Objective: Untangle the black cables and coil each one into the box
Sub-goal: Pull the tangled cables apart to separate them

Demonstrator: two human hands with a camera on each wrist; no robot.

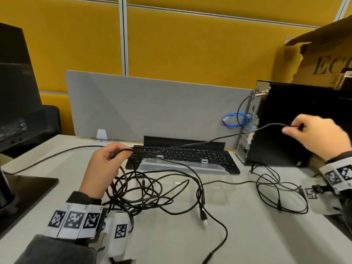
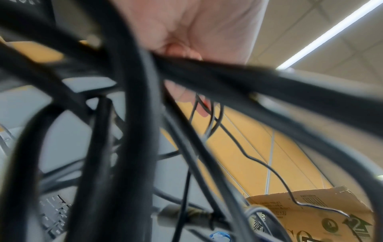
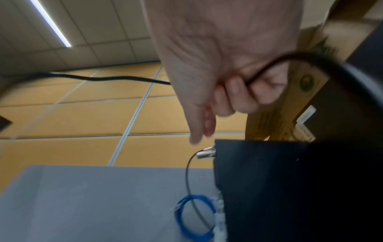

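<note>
Head view shows the person's left hand (image 1: 103, 166) raised over a knotted heap of thin black cables (image 1: 152, 189) in the middle of the pale grey table (image 1: 247, 241), its fingers (image 1: 122, 151) curled round a bunch of strands where they cross. The right hand (image 1: 316, 136) is lifted far to the right, fingers pinching one black cable strand (image 1: 219, 139) that runs nearly taut back to the left hand. A second loose loop of black cable (image 1: 280, 191) lies on the table to the right, below that hand.

I'd judge this is the untangling step: one cable is being drawn out of the knot while the left hand anchors the rest. Next it likely needs the free end followed through the crossings, then coiling once it comes clear.

A clear plastic box (image 1: 182, 168) sits under and just beyond the heap, against the near edge of a black keyboard (image 1: 190, 155); I take it for the target, though its outline is faint. The brown cardboard carton (image 1: 323, 65) far right is another candidate.

In the way: the black computer tower (image 1: 297, 126) stands close behind the right hand, with a coiled blue cable (image 1: 234, 121) and a grey lead at its back that could snag. A black monitor base (image 1: 28, 191) sits near left.
</note>
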